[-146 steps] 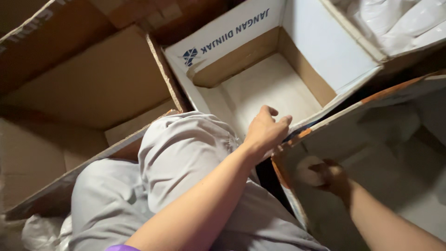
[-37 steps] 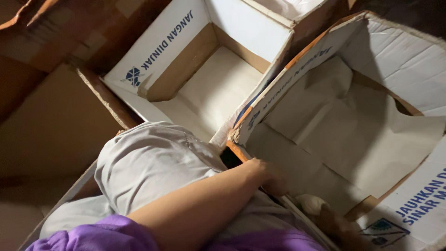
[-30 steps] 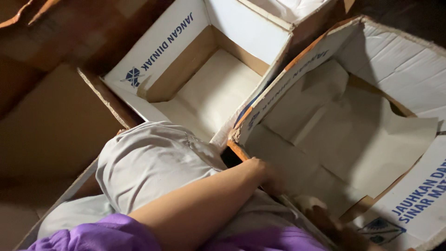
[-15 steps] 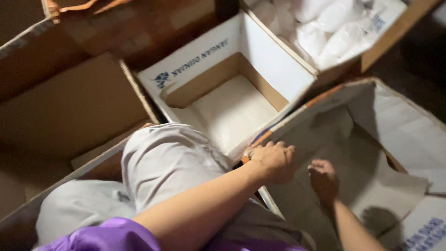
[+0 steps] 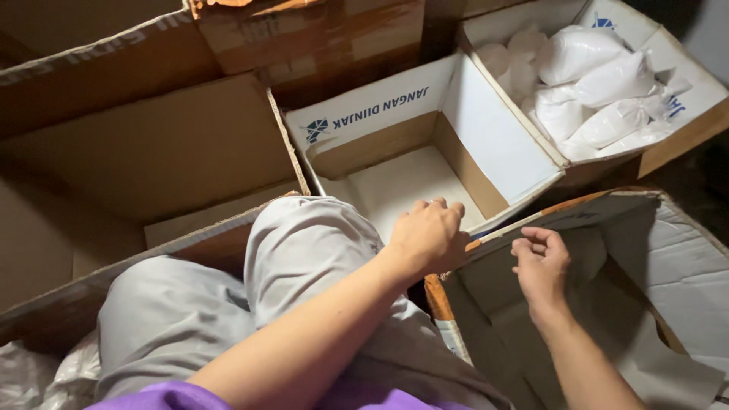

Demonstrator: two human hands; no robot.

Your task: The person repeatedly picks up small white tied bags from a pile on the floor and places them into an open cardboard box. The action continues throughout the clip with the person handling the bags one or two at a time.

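My left hand (image 5: pixel 429 235) curls over the upper edge of a cardboard flap (image 5: pixel 501 266), just past my bent knee in grey trousers (image 5: pixel 311 243). My right hand (image 5: pixel 541 262) is close beside it, fingers bent on the same flap. The flap belongs to a large open box (image 5: pixel 676 258) at lower right, white-grey inside and holding nothing I can see. Directly beyond my hands stands an open box (image 5: pixel 395 182) with white flaps, with nothing visible in it.
A box (image 5: pixel 683 137) at top right holds several white filled plastic bags (image 5: pixel 600 99). A big brown cardboard box (image 5: pixel 152 152) lies open at left, more cartons stand behind it. Crumpled plastic (image 5: pixel 38 380) shows at bottom left.
The view has swung up and left, bringing the bag-filled box into sight. My left hand rose onto the flap's edge, and my right hand came up out of the large box to join it.
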